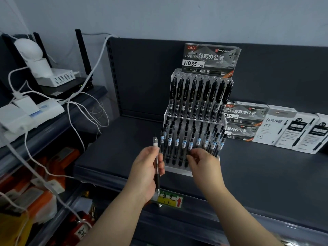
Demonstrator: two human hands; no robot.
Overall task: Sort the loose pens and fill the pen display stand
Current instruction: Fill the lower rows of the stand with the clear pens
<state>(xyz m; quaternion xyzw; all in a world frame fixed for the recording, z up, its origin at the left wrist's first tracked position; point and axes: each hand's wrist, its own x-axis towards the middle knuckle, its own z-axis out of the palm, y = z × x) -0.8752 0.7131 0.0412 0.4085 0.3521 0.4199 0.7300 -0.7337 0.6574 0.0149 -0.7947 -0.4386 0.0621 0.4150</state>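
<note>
Your left hand [145, 167] pinches one pen [156, 164] upright at frame centre, ready for slotting, while your right hand [204, 164], fingers curled and seemingly empty, reaches into the display stand [177, 172] front row to clear a slot.

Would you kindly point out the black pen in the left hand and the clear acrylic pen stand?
Black pen [156, 172], head view, on its dark grip.
Clear acrylic pen stand [177, 170], head view, on its front base edge.

Dim, bluish, even light; wide-angle bending and softness toward edges.

left hand [148, 167] gripping, right hand [204, 163] fingers curled
</note>
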